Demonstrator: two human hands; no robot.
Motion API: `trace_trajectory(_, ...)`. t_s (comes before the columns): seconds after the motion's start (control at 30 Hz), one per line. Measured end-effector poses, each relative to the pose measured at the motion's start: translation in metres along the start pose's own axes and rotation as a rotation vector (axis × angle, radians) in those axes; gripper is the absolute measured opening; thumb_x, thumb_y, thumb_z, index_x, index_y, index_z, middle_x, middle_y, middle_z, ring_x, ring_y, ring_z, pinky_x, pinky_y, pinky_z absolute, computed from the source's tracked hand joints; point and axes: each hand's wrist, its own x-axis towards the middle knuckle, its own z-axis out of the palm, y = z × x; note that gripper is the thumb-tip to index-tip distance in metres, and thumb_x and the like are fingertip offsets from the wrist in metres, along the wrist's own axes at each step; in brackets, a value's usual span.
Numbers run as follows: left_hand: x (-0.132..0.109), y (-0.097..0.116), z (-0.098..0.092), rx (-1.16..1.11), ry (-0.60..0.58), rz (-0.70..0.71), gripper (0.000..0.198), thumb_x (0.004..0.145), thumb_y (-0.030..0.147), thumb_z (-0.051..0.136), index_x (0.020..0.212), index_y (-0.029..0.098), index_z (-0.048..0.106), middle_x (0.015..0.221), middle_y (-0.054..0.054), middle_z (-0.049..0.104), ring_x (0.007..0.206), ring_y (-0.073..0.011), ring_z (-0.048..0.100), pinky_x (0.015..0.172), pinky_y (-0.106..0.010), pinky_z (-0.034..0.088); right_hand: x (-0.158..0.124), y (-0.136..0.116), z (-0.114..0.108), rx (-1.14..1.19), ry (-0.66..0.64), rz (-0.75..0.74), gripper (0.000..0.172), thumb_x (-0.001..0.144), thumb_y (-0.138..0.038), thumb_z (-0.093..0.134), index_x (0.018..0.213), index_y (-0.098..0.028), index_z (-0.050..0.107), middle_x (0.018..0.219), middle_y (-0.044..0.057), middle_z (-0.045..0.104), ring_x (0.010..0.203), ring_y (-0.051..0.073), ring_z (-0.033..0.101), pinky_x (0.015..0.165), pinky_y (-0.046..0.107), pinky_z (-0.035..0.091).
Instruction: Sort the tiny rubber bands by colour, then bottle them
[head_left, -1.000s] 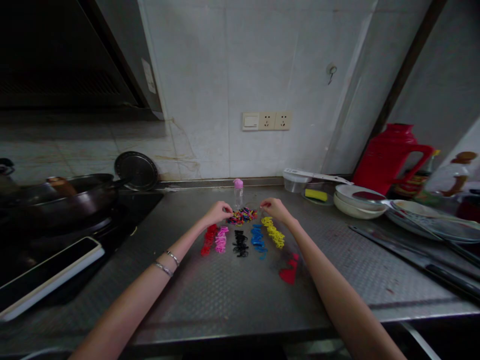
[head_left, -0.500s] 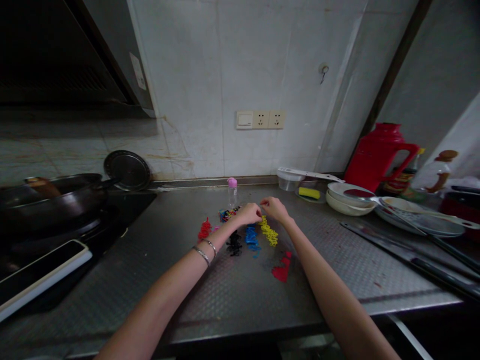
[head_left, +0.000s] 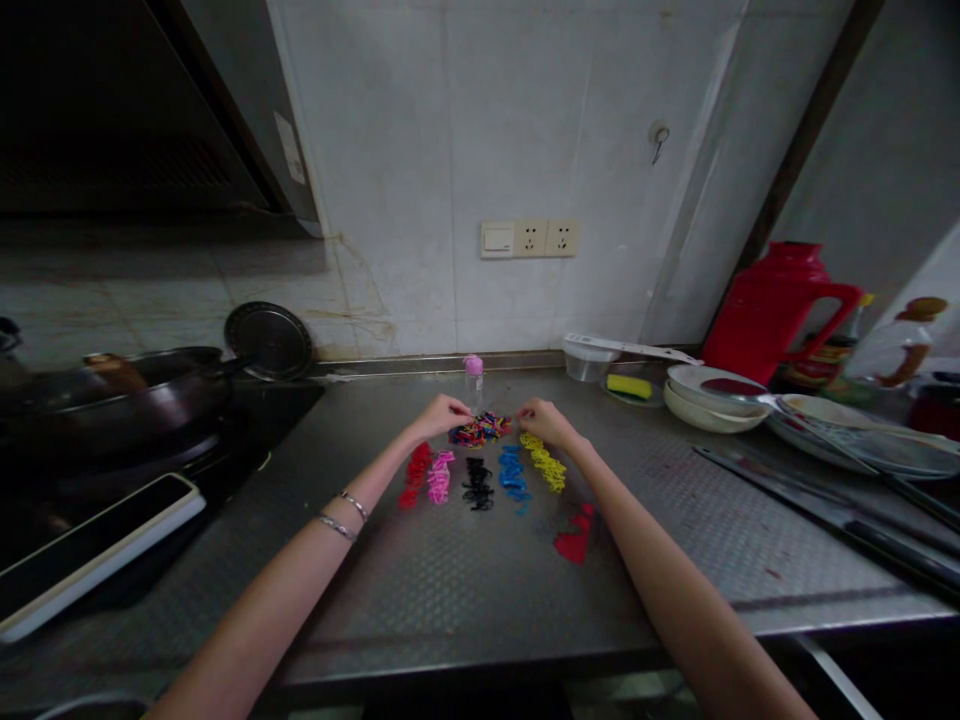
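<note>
A pile of mixed-colour small rubber bands (head_left: 480, 430) lies on the metal counter between my hands. My left hand (head_left: 444, 416) is at the pile's left edge, thumb and fingers pinched together. My right hand (head_left: 549, 422) is at its right side, just above the yellow bands (head_left: 546, 464), also in a pinch. Whatever either pinch holds is too small to make out. In front of the mixed pile, sorted strips run left to right: red bands (head_left: 415, 476), pink bands (head_left: 440, 477), black bands (head_left: 478, 484) and blue bands (head_left: 514, 478).
Behind the pile stands a clear bottle (head_left: 474, 388) with a pink cap. A torn red piece (head_left: 574, 538) lies near my right forearm. Bowls (head_left: 709, 408), a knife (head_left: 780, 490) and a red thermos (head_left: 772, 310) occupy the right; a wok (head_left: 150, 400) sits left.
My left hand has moved left, away from my right hand, uncovering the mixed pile and the pink bands. My right hand stays near the yellow bands. The view has shifted slightly.
</note>
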Motion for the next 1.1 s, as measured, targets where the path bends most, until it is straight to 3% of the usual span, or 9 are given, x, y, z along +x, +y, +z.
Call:
trace_trajectory(0.17, -0.02, -0.036, -0.026, 0.009, 0.08, -0.079, 0.024, 0.066, 0.028, 0.06, 0.08, 0.012, 0.071, 0.079, -0.006, 0.07, 0.075, -0.0172, 0.061, 0.07, -0.026, 0.045, 0.0, -0.016, 0.001, 0.075, -0.057, -0.086, 0.022, 0.068, -0.023, 0.058, 0.085, -0.018, 0.072, 0.083, 0.004, 0.068, 0.076, 0.015, 0.058, 0.07, 0.021, 0.043)
trace_trajectory(0.33, -0.033, -0.054, -0.039, -0.008, 0.129, -0.128, 0.022, 0.067, 0.025, 0.06, 0.082, 0.012, 0.07, 0.082, -0.006, 0.07, 0.078, -0.0168, 0.062, 0.073, -0.026, 0.046, -0.001, -0.033, 0.002, 0.131, -0.095, -0.135, 0.022, 0.067, -0.016, 0.055, 0.08, -0.018, 0.072, 0.078, 0.003, 0.069, 0.071, 0.013, 0.058, 0.068, 0.02, 0.042)
trace_trajectory(0.5, -0.04, -0.06, -0.041, -0.042, 0.155, -0.163, 0.022, 0.068, 0.024, 0.06, 0.082, 0.012, 0.07, 0.084, -0.006, 0.07, 0.081, -0.0173, 0.062, 0.076, -0.026, 0.046, -0.004, -0.057, 0.003, 0.132, -0.154, -0.232, 0.023, 0.066, -0.013, 0.052, 0.079, -0.017, 0.071, 0.075, 0.001, 0.067, 0.066, 0.011, 0.057, 0.064, 0.018, 0.041)
trace_trajectory(0.7, -0.043, -0.064, -0.041, -0.069, 0.177, -0.177, 0.023, 0.067, 0.025, 0.06, 0.083, 0.011, 0.069, 0.085, -0.007, 0.07, 0.082, -0.0178, 0.062, 0.077, -0.026, 0.046, -0.008, -0.082, 0.008, 0.08, -0.277, -0.339, 0.023, 0.068, -0.012, 0.055, 0.084, -0.019, 0.07, 0.086, 0.003, 0.068, 0.079, 0.014, 0.059, 0.071, 0.02, 0.041)
trace_trajectory(1.1, -0.042, -0.071, -0.038, -0.123, 0.199, -0.175, 0.025, 0.064, 0.027, 0.061, 0.079, 0.01, 0.07, 0.082, -0.008, 0.07, 0.078, -0.0181, 0.062, 0.076, -0.027, 0.045, -0.007, -0.084, 0.018, -0.035, -0.295, -0.33, 0.029, 0.074, -0.009, 0.046, 0.092, -0.018, 0.067, 0.097, 0.005, 0.067, 0.091, 0.015, 0.059, 0.081, 0.022, 0.041)
